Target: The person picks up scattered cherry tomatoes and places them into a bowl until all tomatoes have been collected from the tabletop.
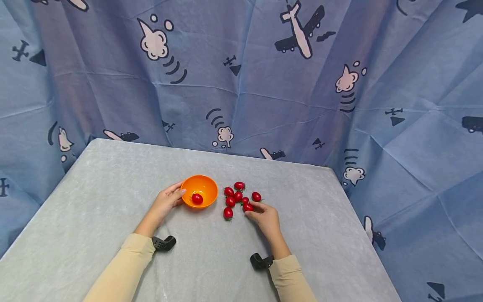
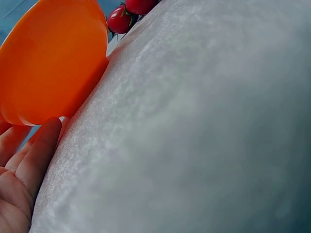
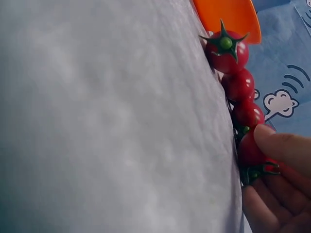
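While the left hand (image 1: 166, 202) cups the orange bowl (image 1: 205, 187) holding one cherry tomato (image 1: 197, 198), the right hand (image 1: 265, 217) pinches a loose tomato (image 1: 247, 207) beside six others.

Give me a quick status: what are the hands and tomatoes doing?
Left hand steadies orange bowl, one tomato inside. Right hand pinches a tomato from the loose cluster. Nothing in the way.
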The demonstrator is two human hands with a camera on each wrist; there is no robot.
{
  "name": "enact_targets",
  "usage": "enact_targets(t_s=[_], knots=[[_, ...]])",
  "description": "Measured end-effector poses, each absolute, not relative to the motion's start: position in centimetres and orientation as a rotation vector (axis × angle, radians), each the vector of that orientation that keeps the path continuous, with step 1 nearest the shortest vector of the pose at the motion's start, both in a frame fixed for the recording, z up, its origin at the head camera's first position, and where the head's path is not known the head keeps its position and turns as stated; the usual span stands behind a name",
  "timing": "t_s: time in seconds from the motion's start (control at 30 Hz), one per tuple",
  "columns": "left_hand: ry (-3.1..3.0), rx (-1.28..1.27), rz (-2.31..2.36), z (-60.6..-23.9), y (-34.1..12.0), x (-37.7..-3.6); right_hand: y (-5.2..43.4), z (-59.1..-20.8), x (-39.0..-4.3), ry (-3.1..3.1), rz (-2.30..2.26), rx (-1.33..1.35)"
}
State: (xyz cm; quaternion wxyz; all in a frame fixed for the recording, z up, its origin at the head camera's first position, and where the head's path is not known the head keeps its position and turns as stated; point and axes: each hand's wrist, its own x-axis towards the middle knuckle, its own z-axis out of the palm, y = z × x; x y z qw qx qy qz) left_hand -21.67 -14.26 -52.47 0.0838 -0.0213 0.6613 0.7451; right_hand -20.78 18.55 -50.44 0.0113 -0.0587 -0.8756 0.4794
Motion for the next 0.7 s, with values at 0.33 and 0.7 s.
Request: enact_targets(t_s=[0.33, 0.7], knots=[[1.986, -0.077, 2.219, -52.6, -14.3, -21.7, 19.0, -49.6, -21.0, -2.756, 1.531, -0.25], [1.984, -0.055, 2.236, -52.8, -14.4, -21.7, 17.7, -48.3, -21.0, -2.749, 1.544, -0.164]])
